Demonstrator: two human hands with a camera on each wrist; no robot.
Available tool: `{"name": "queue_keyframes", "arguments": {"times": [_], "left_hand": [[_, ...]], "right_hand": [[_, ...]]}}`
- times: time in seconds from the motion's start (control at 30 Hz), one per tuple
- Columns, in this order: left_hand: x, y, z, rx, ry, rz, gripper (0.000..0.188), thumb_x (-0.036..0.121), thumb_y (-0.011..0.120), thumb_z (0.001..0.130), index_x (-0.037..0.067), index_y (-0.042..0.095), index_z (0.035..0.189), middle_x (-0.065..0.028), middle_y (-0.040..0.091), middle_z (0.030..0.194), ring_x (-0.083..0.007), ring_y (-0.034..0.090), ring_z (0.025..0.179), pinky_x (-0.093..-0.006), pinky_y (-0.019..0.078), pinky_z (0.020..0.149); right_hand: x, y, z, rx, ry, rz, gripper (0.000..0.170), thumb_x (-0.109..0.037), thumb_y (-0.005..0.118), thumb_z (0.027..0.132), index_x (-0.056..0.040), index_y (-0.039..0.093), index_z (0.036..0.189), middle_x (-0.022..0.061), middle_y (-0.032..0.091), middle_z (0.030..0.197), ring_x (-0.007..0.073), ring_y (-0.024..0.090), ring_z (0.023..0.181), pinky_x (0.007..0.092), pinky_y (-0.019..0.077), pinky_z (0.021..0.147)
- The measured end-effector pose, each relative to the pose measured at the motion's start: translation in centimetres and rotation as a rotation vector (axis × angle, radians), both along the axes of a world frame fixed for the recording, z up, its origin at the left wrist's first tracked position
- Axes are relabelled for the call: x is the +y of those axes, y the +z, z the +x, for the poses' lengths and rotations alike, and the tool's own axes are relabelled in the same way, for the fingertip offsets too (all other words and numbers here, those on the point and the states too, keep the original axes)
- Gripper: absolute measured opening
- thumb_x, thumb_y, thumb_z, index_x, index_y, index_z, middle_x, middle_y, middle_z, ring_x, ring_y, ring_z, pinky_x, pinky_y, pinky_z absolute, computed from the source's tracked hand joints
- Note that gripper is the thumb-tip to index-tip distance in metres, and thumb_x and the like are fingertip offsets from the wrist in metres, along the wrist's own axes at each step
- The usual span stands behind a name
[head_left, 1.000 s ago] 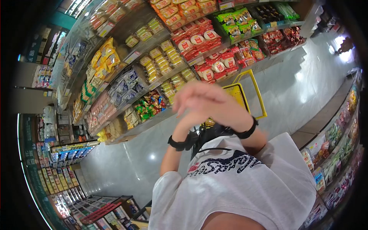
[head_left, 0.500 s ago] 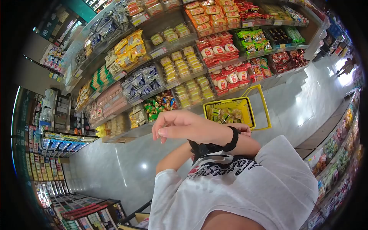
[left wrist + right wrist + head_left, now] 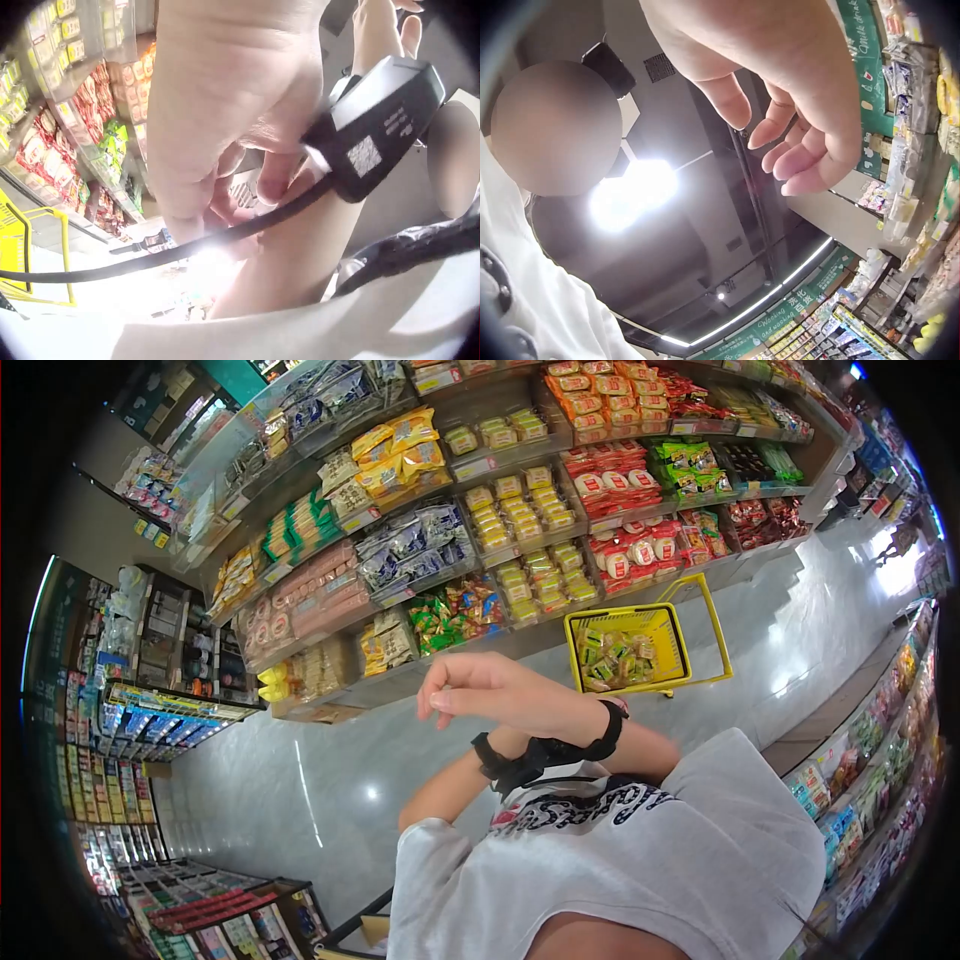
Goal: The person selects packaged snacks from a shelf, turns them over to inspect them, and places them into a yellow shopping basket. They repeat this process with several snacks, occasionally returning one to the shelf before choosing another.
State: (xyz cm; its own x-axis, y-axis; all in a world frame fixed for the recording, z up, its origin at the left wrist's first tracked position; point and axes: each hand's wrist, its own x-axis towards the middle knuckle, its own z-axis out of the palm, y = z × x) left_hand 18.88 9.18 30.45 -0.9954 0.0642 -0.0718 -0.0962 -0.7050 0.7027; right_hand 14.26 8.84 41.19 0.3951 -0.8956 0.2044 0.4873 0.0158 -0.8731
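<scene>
My forearms cross in front of the white shirt, each wrist wearing a black strap. My right hand lies uppermost in the head view, pointing left. Its fingers hang loosely curled with nothing between them, as the right wrist view shows. Below the right forearm, my left hand is mostly hidden from the head camera. In the left wrist view its relaxed fingers bend close beside the right forearm, which carries a black wrist camera. Ahead on the floor stands a yellow shopping basket with several small packaged snacks inside.
A tiered snack shelf curves across the front, its bins full of packets. Another packet-filled shelf lines the right side. Box displays stand at lower left. Shiny grey floor runs between them.
My hands, blurred and moving across each other a second ago, have settled into crossed forearms. In the head view the shelves and basket have shifted, and the basket with its snacks now shows fully.
</scene>
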Motion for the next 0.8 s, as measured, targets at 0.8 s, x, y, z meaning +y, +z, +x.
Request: {"name": "queue_keyframes", "arguments": {"times": [0.8], "left_hand": [[-4.4,-1.4,9.2,0.066,0.059,-0.06,0.034,0.022,0.038,0.091,0.002,0.048,0.117,-0.0079,0.049,0.119,-0.0172,0.047,0.111,-0.0299,0.0373,0.094]], "right_hand": [[-5.1,-2.1,8.6,-0.058,0.039,0.149,0.013,-0.019,0.05,0.091,-0.0068,0.054,0.089,0.0017,0.058,0.091,0.0089,0.054,0.079,0.0227,0.04,0.072]]}}
